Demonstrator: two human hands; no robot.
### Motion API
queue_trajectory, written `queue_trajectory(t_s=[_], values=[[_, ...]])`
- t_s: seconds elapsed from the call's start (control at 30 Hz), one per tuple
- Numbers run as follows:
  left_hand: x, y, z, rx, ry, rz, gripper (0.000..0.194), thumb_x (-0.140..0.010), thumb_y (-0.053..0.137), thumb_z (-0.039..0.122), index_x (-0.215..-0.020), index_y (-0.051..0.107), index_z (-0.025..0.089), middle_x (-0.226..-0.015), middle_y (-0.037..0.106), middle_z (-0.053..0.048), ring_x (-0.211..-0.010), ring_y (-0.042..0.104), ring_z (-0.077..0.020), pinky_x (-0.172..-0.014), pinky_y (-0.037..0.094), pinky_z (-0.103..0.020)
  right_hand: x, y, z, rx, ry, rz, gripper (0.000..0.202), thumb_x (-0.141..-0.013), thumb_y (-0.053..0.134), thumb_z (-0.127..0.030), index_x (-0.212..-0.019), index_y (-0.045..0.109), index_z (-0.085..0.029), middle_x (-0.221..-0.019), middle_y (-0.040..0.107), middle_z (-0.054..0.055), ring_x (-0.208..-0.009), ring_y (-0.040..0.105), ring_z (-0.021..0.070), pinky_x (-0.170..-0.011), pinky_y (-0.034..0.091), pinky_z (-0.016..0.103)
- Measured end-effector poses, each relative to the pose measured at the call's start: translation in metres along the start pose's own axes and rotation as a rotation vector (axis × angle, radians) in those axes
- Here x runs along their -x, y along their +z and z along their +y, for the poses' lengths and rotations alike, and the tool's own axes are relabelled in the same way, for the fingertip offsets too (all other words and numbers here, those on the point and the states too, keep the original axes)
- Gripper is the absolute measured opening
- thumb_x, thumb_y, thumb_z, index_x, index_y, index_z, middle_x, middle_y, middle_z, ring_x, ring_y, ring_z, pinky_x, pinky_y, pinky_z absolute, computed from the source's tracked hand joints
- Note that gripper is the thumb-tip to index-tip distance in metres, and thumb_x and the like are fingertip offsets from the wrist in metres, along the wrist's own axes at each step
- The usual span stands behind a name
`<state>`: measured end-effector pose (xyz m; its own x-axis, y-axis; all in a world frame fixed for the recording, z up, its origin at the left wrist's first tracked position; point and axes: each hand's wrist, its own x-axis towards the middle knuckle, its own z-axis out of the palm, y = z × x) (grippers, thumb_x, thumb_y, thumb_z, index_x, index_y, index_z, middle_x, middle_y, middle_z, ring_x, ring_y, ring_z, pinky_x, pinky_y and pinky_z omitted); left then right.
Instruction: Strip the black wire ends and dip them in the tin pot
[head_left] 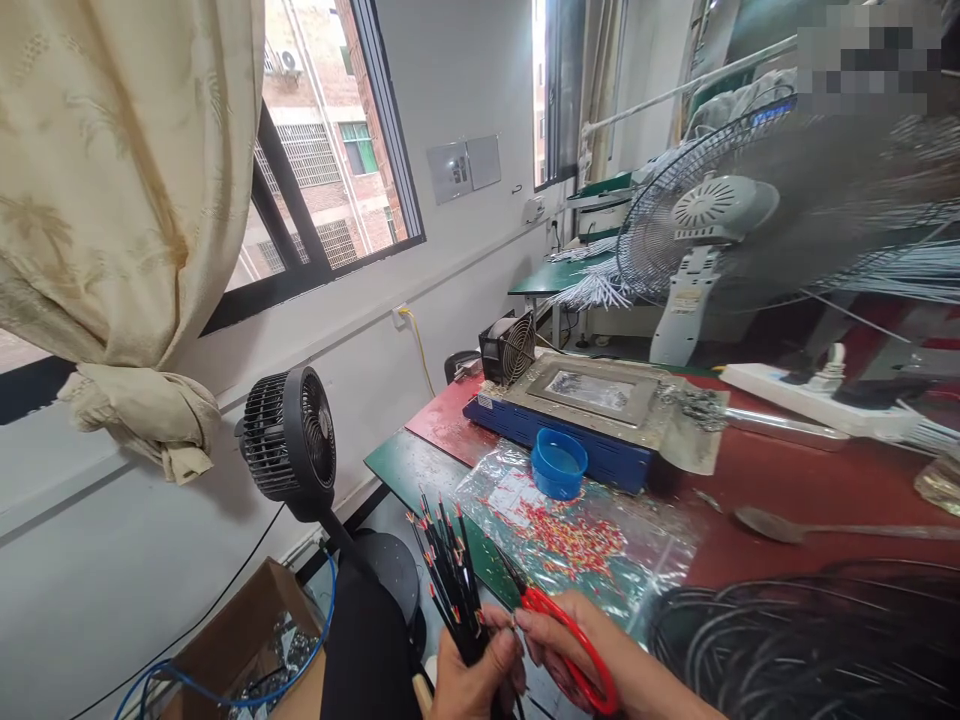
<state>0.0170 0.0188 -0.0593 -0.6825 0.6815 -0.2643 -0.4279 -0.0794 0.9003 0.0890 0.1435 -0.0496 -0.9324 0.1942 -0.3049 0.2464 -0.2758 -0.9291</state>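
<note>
A bundle of black cables (450, 560) stands upright in my left hand (476, 670), its fingers wrapped round it. The cable ends fan out at the top and show short orange-red and pale wire tips. My right hand (574, 640) holds red-handled scissors (566, 625), their dark blades pointing up and left beside the bundle. The right thumb and fingertips also meet at the left fingers, at a small wire end. Just beyond the hands, many tiny red and yellow bits (574, 535) lie on a clear plastic bag (667, 545).
A blue round dish (559, 465) stands before a blue-sided solder pot (562, 445). A spoon (780, 525) and a coil of black cable (810, 640) lie to the right. A power strip (817, 395) and large fan (682, 290) stand behind. Left are a black fan (289, 440) and a cardboard box (210, 630).
</note>
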Motion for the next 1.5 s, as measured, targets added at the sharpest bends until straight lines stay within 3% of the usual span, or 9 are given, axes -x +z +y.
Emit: queue_trajectory(t_s=[0.17,0.43,0.6,0.9,1.0,1.13,1.3,1.5], values=[[-0.001,-0.001,-0.001,-0.024,-0.01,-0.001,0.05,-0.053,0.074,0.054,-0.076,0.056,0.014,-0.042,0.055,0.004,-0.034,0.036,-0.0019,-0.039,0.017,-0.021,0.0,-0.002,0.004,0.006,-0.007,-0.069,0.053,-0.064,0.059,-0.068,-0.05,0.049,-0.018,-0.033,0.038,-0.008,-0.028,0.03,0.0038,-0.031,0.022,0.018],[-0.002,-0.003,0.0,-0.002,-0.015,-0.068,0.048,-0.055,0.074,0.052,-0.079,0.056,0.015,-0.043,0.054,0.004,-0.036,0.039,-0.0031,-0.039,0.018,-0.021,0.009,0.001,-0.012,-0.053,0.007,0.028,0.057,-0.065,0.056,-0.071,-0.049,0.047,-0.017,-0.035,0.037,-0.008,-0.031,0.031,0.0036,-0.036,0.02,0.019],[-0.003,-0.004,-0.002,-0.019,-0.007,-0.145,0.044,-0.058,0.072,0.052,-0.076,0.056,0.014,-0.044,0.052,0.004,-0.036,0.038,-0.0023,-0.039,0.018,-0.021,0.006,0.0,-0.006,-0.068,-0.021,-0.023,0.057,-0.066,0.057,-0.07,-0.047,0.048,-0.017,-0.035,0.038,-0.007,-0.031,0.032,0.0041,-0.036,0.019,0.02],[-0.002,-0.008,0.0,-0.012,-0.023,-0.174,0.042,-0.058,0.073,0.05,-0.075,0.055,0.016,-0.045,0.054,0.004,-0.036,0.038,-0.003,-0.04,0.018,-0.022,0.01,0.0,-0.011,-0.117,-0.013,-0.049,0.05,-0.069,0.059,-0.062,-0.049,0.05,-0.017,-0.035,0.039,-0.006,-0.031,0.031,0.0044,-0.034,0.018,0.02],[-0.002,-0.008,0.0,-0.045,-0.033,-0.126,0.043,-0.058,0.073,0.051,-0.075,0.055,0.016,-0.046,0.055,0.004,-0.036,0.037,-0.0033,-0.041,0.018,-0.023,0.004,-0.001,-0.005,-0.05,-0.023,0.005,0.051,-0.068,0.059,-0.064,-0.049,0.046,-0.018,-0.035,0.038,-0.007,-0.031,0.031,0.0041,-0.035,0.019,0.019],[-0.003,-0.009,-0.002,-0.098,-0.059,0.029,0.049,-0.057,0.072,0.054,-0.081,0.056,0.014,-0.045,0.055,0.004,-0.036,0.038,-0.0038,-0.042,0.016,-0.024,-0.002,-0.002,-0.002,0.078,-0.099,0.093,0.055,-0.066,0.055,-0.073,-0.054,0.042,-0.021,-0.038,0.036,-0.009,-0.032,0.03,0.0048,-0.036,0.021,0.02],[-0.002,-0.005,-0.001,-0.097,-0.069,0.175,0.056,-0.051,0.075,0.056,-0.083,0.054,0.014,-0.044,0.057,0.004,-0.034,0.039,-0.0044,-0.041,0.019,-0.023,0.005,-0.004,-0.008,0.367,-0.243,0.14,0.049,-0.066,0.064,-0.064,-0.056,0.05,-0.018,-0.045,0.039,-0.007,-0.042,0.035,0.0066,-0.041,0.024,0.021],[0.001,0.001,0.003,-0.059,-0.03,0.107,0.051,-0.048,0.077,0.053,-0.072,0.056,0.014,-0.043,0.058,0.003,-0.032,0.036,-0.0023,-0.04,0.016,-0.021,0.008,-0.003,-0.007,0.403,-0.233,0.149,0.046,-0.074,0.059,-0.06,-0.058,0.052,-0.018,-0.047,0.041,-0.006,-0.043,0.036,0.0069,-0.042,0.025,0.021]])
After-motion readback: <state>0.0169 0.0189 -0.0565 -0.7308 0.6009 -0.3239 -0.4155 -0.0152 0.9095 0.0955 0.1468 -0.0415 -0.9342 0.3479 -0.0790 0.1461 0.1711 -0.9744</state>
